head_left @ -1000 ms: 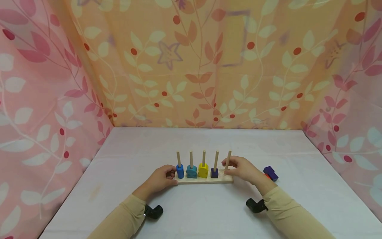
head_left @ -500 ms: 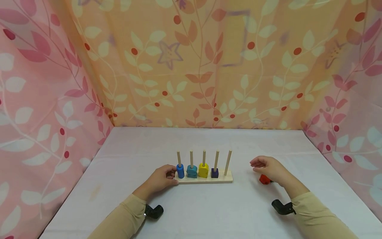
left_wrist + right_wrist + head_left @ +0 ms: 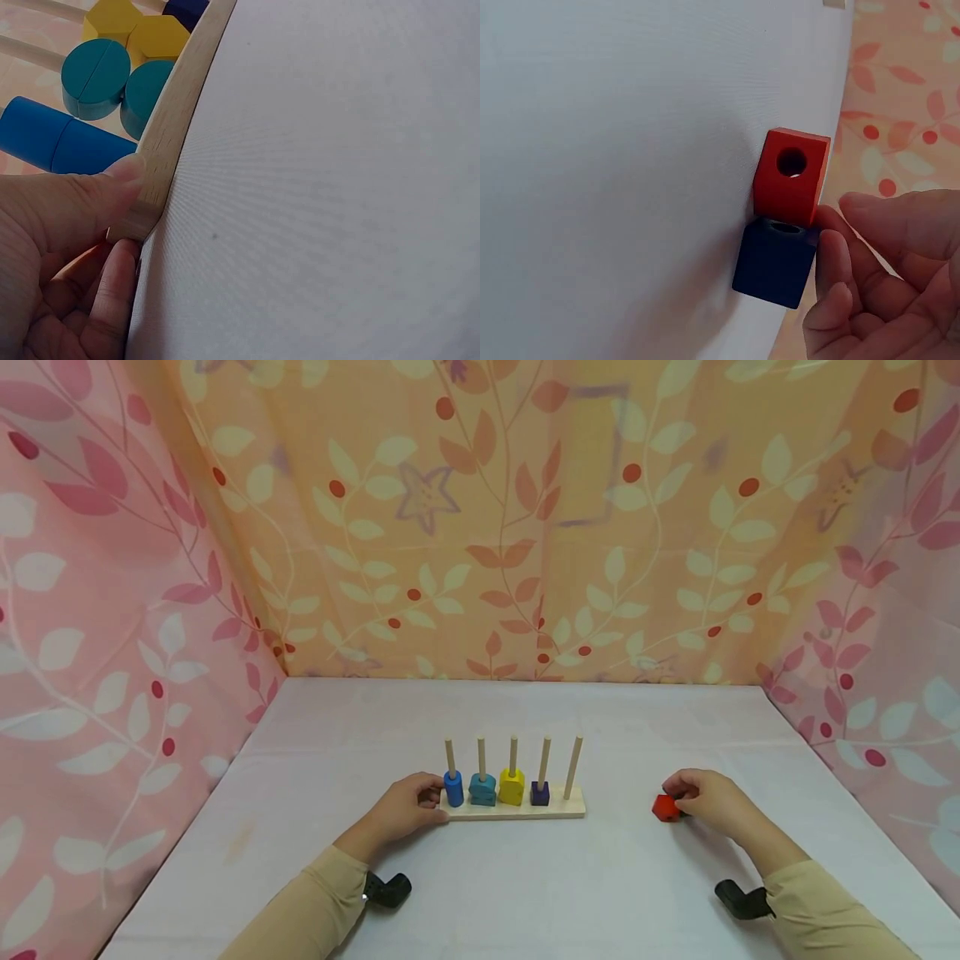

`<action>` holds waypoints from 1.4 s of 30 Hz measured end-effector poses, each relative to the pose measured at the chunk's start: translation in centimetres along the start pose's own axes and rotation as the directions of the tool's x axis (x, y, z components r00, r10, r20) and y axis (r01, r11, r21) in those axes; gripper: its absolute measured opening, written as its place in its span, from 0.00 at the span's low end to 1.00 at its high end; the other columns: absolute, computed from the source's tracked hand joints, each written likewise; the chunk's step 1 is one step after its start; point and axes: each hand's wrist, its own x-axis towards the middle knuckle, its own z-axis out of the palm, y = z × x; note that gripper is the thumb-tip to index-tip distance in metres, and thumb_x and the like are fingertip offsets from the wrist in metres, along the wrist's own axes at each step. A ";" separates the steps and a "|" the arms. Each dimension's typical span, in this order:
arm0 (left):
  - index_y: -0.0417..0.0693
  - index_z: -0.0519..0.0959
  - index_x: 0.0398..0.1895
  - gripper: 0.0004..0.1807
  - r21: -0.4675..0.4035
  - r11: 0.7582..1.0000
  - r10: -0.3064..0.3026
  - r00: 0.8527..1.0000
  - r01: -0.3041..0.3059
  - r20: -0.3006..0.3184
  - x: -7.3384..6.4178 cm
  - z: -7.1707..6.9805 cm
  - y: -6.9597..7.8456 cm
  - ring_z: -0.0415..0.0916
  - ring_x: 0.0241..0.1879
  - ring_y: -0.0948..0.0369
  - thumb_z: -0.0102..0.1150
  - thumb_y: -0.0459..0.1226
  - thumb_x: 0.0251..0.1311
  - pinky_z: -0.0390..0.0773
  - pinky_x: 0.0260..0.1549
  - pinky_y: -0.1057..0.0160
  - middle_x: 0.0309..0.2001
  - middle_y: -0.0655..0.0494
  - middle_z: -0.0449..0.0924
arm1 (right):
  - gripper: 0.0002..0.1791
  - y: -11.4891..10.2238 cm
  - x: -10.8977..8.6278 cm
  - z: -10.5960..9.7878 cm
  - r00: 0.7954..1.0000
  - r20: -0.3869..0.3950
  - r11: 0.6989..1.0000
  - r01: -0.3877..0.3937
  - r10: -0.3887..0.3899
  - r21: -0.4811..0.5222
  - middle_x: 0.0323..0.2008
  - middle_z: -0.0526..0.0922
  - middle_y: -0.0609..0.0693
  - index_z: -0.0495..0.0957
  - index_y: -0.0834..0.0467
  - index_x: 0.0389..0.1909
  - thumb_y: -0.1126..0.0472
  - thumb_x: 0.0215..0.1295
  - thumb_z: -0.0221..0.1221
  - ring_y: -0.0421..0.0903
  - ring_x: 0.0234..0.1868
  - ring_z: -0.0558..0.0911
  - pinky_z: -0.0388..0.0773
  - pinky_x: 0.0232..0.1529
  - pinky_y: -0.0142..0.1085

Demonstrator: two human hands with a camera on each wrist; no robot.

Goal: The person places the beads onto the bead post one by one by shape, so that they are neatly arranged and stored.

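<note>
My left hand (image 3: 401,806) pinches the left end of a wooden peg board (image 3: 517,812), thumb on top and fingers beneath in the left wrist view. Its upright pegs bear blue cylinders (image 3: 453,790), teal rounded blocks (image 3: 482,790), yellow blocks (image 3: 512,787) and a dark purple block (image 3: 540,793); the rightmost peg (image 3: 573,768) is bare. My right hand (image 3: 712,802) is beside a red block (image 3: 791,176) with a hole and a dark blue block (image 3: 776,262). Its fingers are bent close to the dark blue block, with the thumb apart; contact is unclear.
A white cloth covers the table (image 3: 525,893). Patterned curtains (image 3: 480,527) hang behind and at both sides. A black wrist camera (image 3: 742,900) is strapped on the right sleeve, another black wrist camera (image 3: 387,890) on the left.
My right hand has left the rightmost peg and moved right, then down to the loose red and dark blue blocks. The left hand has stayed on the board's end.
</note>
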 end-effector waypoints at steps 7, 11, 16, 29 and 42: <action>0.47 0.76 0.46 0.23 -0.010 1.000 0.000 1.000 0.000 -0.001 -0.1 0.0 0.2 0.71 0.38 0.63 0.70 0.39 0.45 0.73 0.38 0.67 0.37 0.59 0.74 | 0.14 -0.2 -0.3 0.6 1.000 0.029 1.000 -0.007 0.008 -0.010 0.32 0.78 0.49 0.77 0.61 0.38 0.72 0.48 0.60 0.47 0.34 0.72 0.70 0.33 0.37; 0.47 0.76 0.45 0.22 -0.009 1.000 -0.004 1.000 0.004 -0.003 -0.1 0.0 0.2 0.71 0.37 0.63 0.70 0.39 0.44 0.73 0.38 0.67 0.36 0.60 0.74 | 0.13 -0.4 -0.6 1.0 0.999 0.045 0.999 0.021 -0.019 -0.033 0.30 0.78 0.48 0.79 0.61 0.38 0.71 0.47 0.62 0.46 0.33 0.72 0.70 0.33 0.38; 0.48 0.76 0.45 0.22 0.002 1.000 -0.004 1.000 0.004 -0.001 -0.1 0.0 0.1 0.71 0.37 0.63 0.70 0.39 0.45 0.73 0.38 0.66 0.36 0.60 0.74 | 0.12 -0.5 -0.8 1.0 0.996 0.074 0.995 0.047 -0.040 -0.092 0.33 0.81 0.51 0.82 0.61 0.36 0.66 0.47 0.66 0.47 0.36 0.75 0.71 0.37 0.41; 0.48 0.76 0.45 0.22 -0.007 1.000 -0.003 1.000 0.003 -0.006 -0.1 0.0 0.0 0.70 0.36 0.63 0.70 0.39 0.45 0.72 0.38 0.65 0.36 0.59 0.74 | 0.10 -1.5 -1.4 1.9 0.992 0.090 0.995 0.091 -0.088 -0.031 0.25 0.75 0.45 0.75 0.53 0.27 0.67 0.45 0.66 0.43 0.27 0.69 0.65 0.27 0.35; 0.49 0.76 0.45 0.22 -0.019 1.000 0.006 1.000 -0.006 -0.002 -0.1 0.0 0.0 0.70 0.37 0.63 0.70 0.39 0.45 0.72 0.38 0.66 0.36 0.60 0.74 | 0.15 -3.0 -1.4 1.7 0.987 0.157 0.992 0.016 -0.036 0.129 0.31 0.77 0.48 0.73 0.56 0.35 0.65 0.48 0.67 0.46 0.34 0.74 0.73 0.34 0.37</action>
